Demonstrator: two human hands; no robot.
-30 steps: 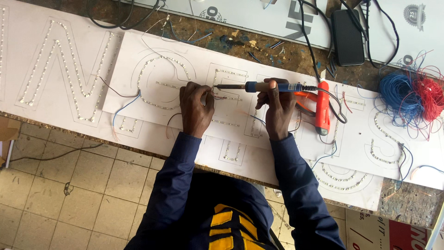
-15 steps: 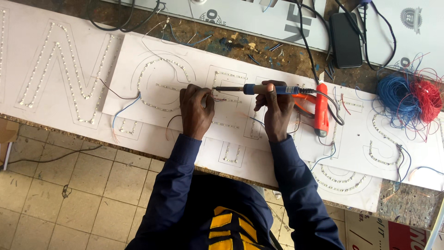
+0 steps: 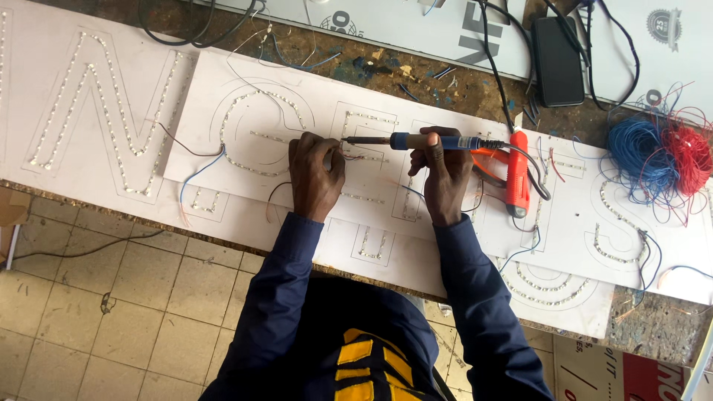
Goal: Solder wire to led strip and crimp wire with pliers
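Light was bright, even daylight, pretty soft, so the hands only threw faint shadows on the white board (image 3: pixel 445 252). No real glare anywhere. Everything looked sharp, with maybe slight wide-angle bending of the desk (image 3: pixel 460 89) toward the frame edges.

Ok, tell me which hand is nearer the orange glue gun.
Right. The right hand, gripping the soldering iron, sits just left of the orange glue gun; the left hand is further left, beyond the iron's tip.

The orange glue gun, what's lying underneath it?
The orange glue gun lies on a white sign panel, across black wires and orange-handled pliers. Anything directly beneath its body is hidden.
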